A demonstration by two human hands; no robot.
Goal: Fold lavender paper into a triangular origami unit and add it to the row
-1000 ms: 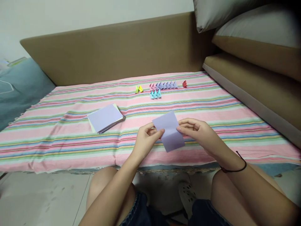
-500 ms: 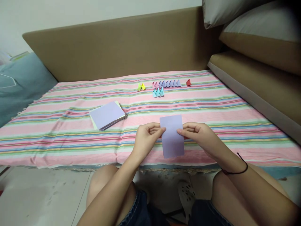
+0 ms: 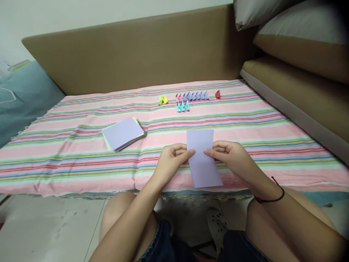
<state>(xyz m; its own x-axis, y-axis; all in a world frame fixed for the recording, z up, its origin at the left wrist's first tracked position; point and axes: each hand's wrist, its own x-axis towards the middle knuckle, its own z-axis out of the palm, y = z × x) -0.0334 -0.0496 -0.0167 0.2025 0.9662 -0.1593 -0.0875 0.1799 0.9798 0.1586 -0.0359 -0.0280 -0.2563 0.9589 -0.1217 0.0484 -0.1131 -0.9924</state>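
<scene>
A sheet of lilac paper (image 3: 204,167) is held up between both hands, its lower part slanting to the right. My left hand (image 3: 174,160) pinches its left edge, thumb in front and fingers behind. On the opposite edge, my right hand (image 3: 229,154) grips it the same way; a thin dark cord circles that wrist. To the left lies a stack of coloured paper (image 3: 124,134) with a lilac sheet on top. Farther back stand small folded paper pieces: yellow-green ones (image 3: 163,100), a pink and lilac row (image 3: 192,96), light blue ones (image 3: 182,106) and a red one (image 3: 217,94).
A striped cloth (image 3: 81,160) covers the seat. Behind it rises a brown backrest (image 3: 136,54). Brown and grey cushions (image 3: 297,80) are piled at the right, and a blue-grey cushion (image 3: 29,94) is at the left. My knees are below the front edge.
The lilac paper has tilted, its bottom edge swinging right and toward me, and its top rising slightly. Both hands keep their hold on its edges. The view has shifted a little.
</scene>
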